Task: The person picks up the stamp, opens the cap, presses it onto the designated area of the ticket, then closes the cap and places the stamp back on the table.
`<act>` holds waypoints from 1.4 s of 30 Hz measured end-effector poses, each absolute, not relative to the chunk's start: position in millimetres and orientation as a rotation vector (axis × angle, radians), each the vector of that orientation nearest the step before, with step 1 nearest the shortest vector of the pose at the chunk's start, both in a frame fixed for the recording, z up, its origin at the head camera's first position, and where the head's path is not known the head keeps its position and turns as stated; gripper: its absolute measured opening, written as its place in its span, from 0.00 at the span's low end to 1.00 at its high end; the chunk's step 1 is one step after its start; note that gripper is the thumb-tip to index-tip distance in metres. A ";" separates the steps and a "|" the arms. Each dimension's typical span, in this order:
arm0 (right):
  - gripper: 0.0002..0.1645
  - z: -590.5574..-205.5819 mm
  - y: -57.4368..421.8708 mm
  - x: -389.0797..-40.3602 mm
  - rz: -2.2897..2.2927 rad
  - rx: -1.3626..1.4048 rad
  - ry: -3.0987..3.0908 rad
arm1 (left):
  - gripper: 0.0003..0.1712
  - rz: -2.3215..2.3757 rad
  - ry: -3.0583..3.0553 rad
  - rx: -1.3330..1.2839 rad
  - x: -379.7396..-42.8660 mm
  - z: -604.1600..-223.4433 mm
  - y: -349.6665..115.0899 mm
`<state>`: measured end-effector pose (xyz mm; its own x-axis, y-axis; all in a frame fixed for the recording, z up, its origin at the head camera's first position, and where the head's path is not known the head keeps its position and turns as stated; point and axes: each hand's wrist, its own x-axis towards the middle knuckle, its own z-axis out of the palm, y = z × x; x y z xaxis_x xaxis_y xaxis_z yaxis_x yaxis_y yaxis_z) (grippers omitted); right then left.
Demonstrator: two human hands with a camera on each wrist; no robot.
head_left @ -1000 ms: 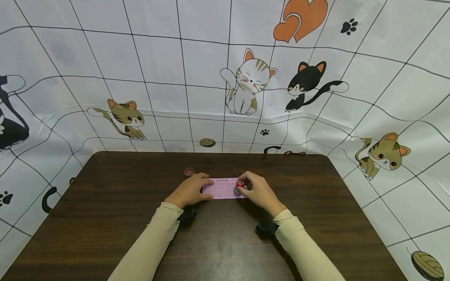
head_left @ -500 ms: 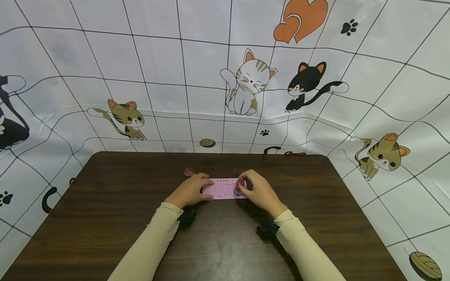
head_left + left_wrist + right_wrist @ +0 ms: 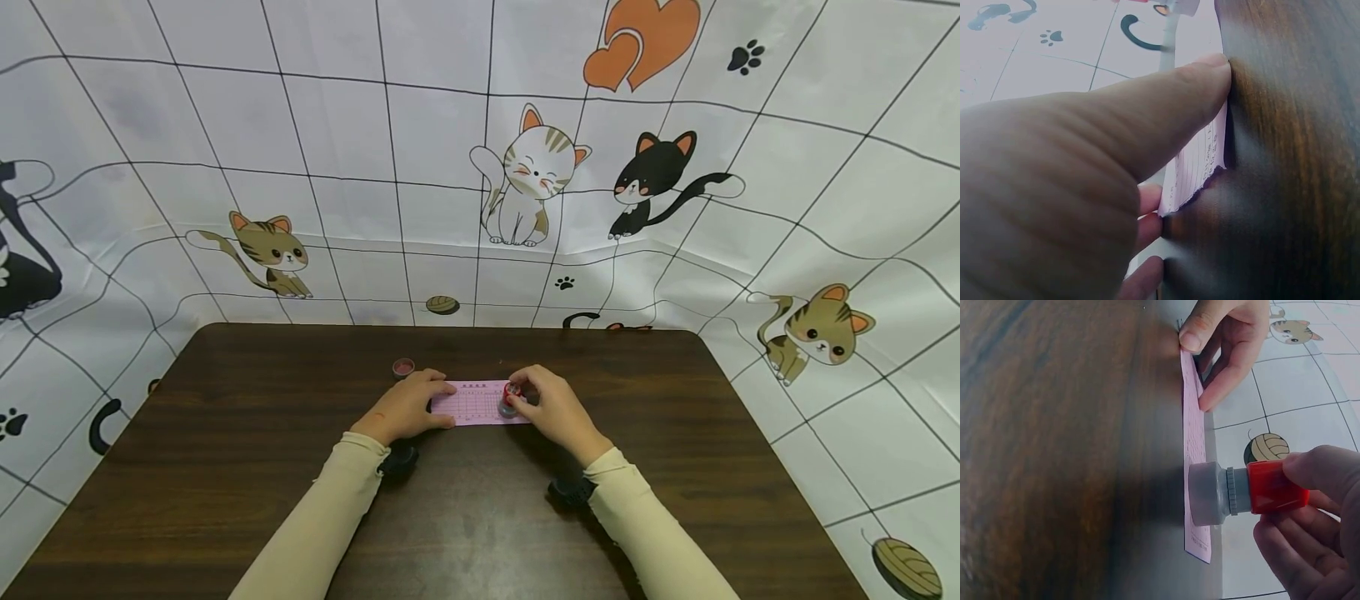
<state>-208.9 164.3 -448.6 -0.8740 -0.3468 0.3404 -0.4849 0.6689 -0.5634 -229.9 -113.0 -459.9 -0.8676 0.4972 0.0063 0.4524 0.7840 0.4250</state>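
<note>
A pink printed slip of paper (image 3: 476, 404) with a grid lies flat on the dark wooden table. My left hand (image 3: 408, 407) presses on its left end, the thumb (image 3: 1200, 84) on the near edge and fingers at the far edge. On the slip's right part stands a round stamp (image 3: 1208, 494) with a grey body and red handle. My right hand (image 3: 553, 410) pinches the red handle (image 3: 1277, 487) between thumb and fingers. The stamp's grey base meets the paper in the right wrist view; its printing face is hidden.
A small round cap (image 3: 403, 367), reddish inside, sits behind my left hand. The table (image 3: 247, 467) ends at a white cloth (image 3: 345, 208) printed with cats and grid lines. Dark wrist devices (image 3: 572, 487) are worn under both wrists.
My right hand rose very slightly half a second ago and is now a little lower again, keeping its pinch on the stamp. The left hand and paper stay in place.
</note>
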 end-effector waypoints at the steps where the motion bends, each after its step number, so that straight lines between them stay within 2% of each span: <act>1: 0.11 -448.9 164.2 -209.1 1.010 0.673 -2.676 | 0.33 0.644 2.867 0.766 -230.0 -460.0 -113.2; 9: 0.05 -447.2 163.1 -209.2 0.994 0.709 -2.658 | 0.33 0.652 2.876 0.767 -229.9 -460.4 -114.7; 38: 0.13 -447.5 158.4 -208.5 0.850 0.698 -2.679 | 0.34 0.645 2.864 0.749 -230.5 -460.0 -112.7; 42: 0.11 -448.1 158.1 -208.6 0.855 0.705 -2.681 | 0.34 0.645 2.863 0.750 -230.1 -459.5 -113.2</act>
<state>-208.6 158.1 -448.1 -0.8549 -0.3725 0.3611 -0.5127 0.7124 -0.4791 -230.1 -113.2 -459.5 -0.8713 0.4908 -0.0012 0.4429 0.7873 0.4290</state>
